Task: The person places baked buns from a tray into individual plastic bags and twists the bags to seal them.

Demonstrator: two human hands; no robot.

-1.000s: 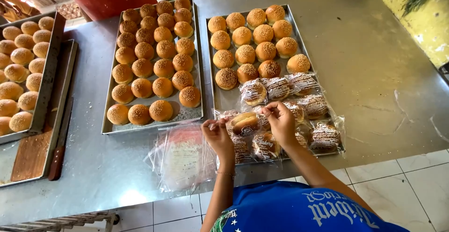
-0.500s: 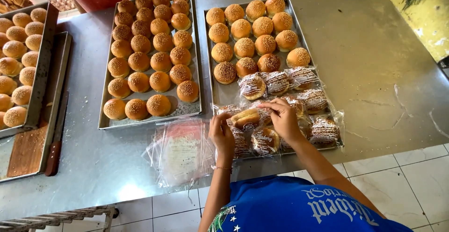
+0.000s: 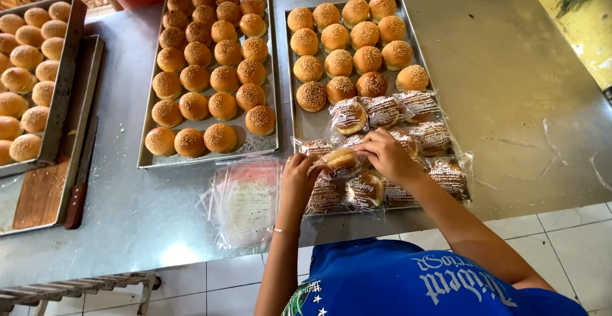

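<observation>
Left hand [image 3: 298, 177] and right hand [image 3: 385, 155] both pinch one bagged sesame bun [image 3: 341, 160] over the near end of the right baking tray [image 3: 305, 127].
Light, soft and crushable, in slippery film (best held by the bag's edges); spare clear bags [image 3: 245, 202] lie left of that tray.

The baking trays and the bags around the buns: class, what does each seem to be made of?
Baking trays: probably bare metal, grey with a dull sheen and raised rims.
Bags: thin clear plastic film, glossy and crinkled, with the buns visible through it.
</observation>
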